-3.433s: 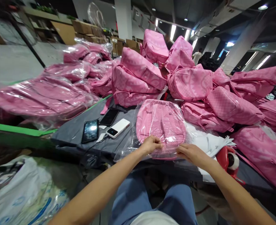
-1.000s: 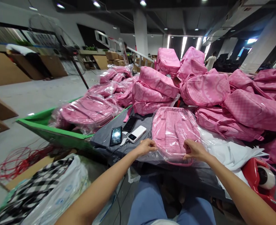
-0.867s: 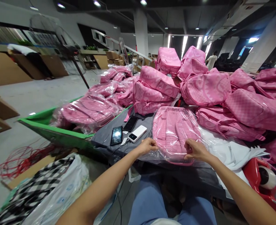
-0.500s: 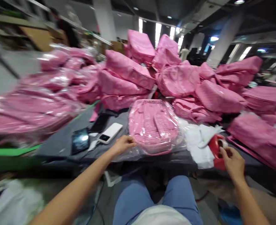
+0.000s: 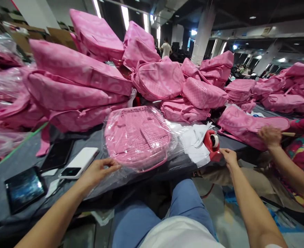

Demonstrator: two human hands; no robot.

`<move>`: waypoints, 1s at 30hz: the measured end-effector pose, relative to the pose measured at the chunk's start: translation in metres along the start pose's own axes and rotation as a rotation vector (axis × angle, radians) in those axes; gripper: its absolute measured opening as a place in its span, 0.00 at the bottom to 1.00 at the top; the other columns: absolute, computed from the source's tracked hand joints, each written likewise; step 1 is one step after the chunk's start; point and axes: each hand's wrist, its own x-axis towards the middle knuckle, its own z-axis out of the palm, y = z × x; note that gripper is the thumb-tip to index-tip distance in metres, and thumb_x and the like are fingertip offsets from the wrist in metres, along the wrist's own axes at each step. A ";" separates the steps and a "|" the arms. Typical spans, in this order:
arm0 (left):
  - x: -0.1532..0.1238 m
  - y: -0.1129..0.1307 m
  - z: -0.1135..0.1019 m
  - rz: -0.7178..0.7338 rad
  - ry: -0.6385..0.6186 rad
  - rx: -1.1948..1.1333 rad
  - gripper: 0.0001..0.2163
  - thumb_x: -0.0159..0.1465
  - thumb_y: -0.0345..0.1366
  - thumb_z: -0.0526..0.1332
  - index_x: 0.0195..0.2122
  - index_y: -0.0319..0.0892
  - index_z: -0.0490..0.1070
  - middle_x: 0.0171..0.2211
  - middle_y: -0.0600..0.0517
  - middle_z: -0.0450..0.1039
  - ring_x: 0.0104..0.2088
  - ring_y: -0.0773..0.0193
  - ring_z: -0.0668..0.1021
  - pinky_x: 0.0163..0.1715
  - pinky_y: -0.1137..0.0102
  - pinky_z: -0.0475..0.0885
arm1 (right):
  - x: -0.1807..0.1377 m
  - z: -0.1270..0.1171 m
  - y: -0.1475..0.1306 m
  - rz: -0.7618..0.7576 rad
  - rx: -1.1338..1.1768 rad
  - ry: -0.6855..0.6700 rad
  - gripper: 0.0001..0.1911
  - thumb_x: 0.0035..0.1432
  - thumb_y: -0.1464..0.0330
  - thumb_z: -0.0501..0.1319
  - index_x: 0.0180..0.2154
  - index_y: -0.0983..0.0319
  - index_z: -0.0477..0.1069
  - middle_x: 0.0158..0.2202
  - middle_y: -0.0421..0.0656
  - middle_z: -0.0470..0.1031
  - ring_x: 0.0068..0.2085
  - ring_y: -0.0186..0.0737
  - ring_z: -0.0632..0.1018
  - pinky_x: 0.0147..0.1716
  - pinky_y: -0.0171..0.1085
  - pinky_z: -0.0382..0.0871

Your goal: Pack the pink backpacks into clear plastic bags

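Observation:
A pink backpack (image 5: 137, 132) lies in front of me inside a clear plastic bag (image 5: 171, 137), its straps facing up. My left hand (image 5: 100, 172) is at the bag's near left edge, thumb and fingers closed on the loose plastic. To the right stands a red tape dispenser (image 5: 208, 143) carrying a roll of tape (image 5: 214, 140). My right hand (image 5: 229, 157) pinches at the dispenser's near right end, at the tape's end; the strip itself is too thin to see clearly. White sheets (image 5: 195, 143) lie between the bag and the dispenser.
Pink backpacks (image 5: 76, 89) are piled along the back of the dark table. At left lie a tablet-like screen (image 5: 25, 187), a black phone (image 5: 57, 156) and a white power bank (image 5: 81, 162). A co-worker's hand (image 5: 270, 136) rests on a backpack (image 5: 252, 125) at right.
My view has swung right, bringing the co-worker into sight. My right hand has shifted from over the tape roll to the dispenser's end. My left hand stays by the bag's edge.

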 end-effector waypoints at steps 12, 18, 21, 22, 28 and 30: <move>-0.003 0.009 0.000 0.033 0.028 -0.149 0.19 0.40 0.51 0.66 0.20 0.38 0.71 0.22 0.52 0.67 0.29 0.65 0.67 0.36 0.68 0.60 | -0.067 -0.017 0.026 0.190 0.309 -0.104 0.26 0.44 0.44 0.67 0.23 0.54 0.58 0.21 0.42 0.60 0.20 0.38 0.64 0.16 0.41 0.59; 0.012 -0.007 0.003 0.043 0.023 -0.271 0.17 0.40 0.48 0.67 0.20 0.38 0.69 0.20 0.53 0.64 0.26 0.67 0.64 0.32 0.69 0.58 | -0.136 0.046 -0.048 0.342 0.766 -0.876 0.29 0.42 0.61 0.78 0.26 0.59 0.56 0.23 0.31 0.49 0.20 0.25 0.52 0.15 0.26 0.47; 0.014 -0.012 0.003 0.066 0.016 -0.303 0.16 0.41 0.46 0.67 0.20 0.37 0.69 0.20 0.54 0.64 0.26 0.68 0.63 0.30 0.70 0.57 | -0.173 0.074 -0.116 -0.049 0.578 -1.189 0.22 0.59 0.52 0.68 0.31 0.59 0.62 0.23 0.33 0.54 0.23 0.28 0.56 0.20 0.28 0.52; 0.015 -0.013 0.003 0.073 0.017 -0.309 0.16 0.41 0.46 0.67 0.20 0.37 0.69 0.20 0.54 0.63 0.26 0.68 0.63 0.30 0.70 0.56 | -0.180 0.085 -0.140 -0.261 0.484 -1.271 0.20 0.62 0.52 0.65 0.32 0.60 0.63 0.24 0.34 0.56 0.24 0.29 0.58 0.22 0.30 0.54; 0.015 -0.016 0.004 0.109 0.021 -0.321 0.16 0.43 0.46 0.67 0.20 0.38 0.69 0.20 0.54 0.63 0.25 0.68 0.63 0.29 0.70 0.56 | -0.190 0.176 -0.253 -1.327 0.030 -1.577 0.11 0.67 0.62 0.56 0.33 0.61 0.65 0.29 0.39 0.65 0.29 0.33 0.63 0.31 0.34 0.56; 0.015 -0.016 0.005 0.116 0.021 -0.315 0.16 0.43 0.46 0.66 0.21 0.37 0.69 0.20 0.54 0.63 0.25 0.68 0.63 0.29 0.70 0.56 | -0.193 0.206 -0.268 -1.519 -0.153 -1.563 0.08 0.66 0.68 0.56 0.32 0.61 0.64 0.31 0.40 0.68 0.31 0.34 0.66 0.31 0.34 0.55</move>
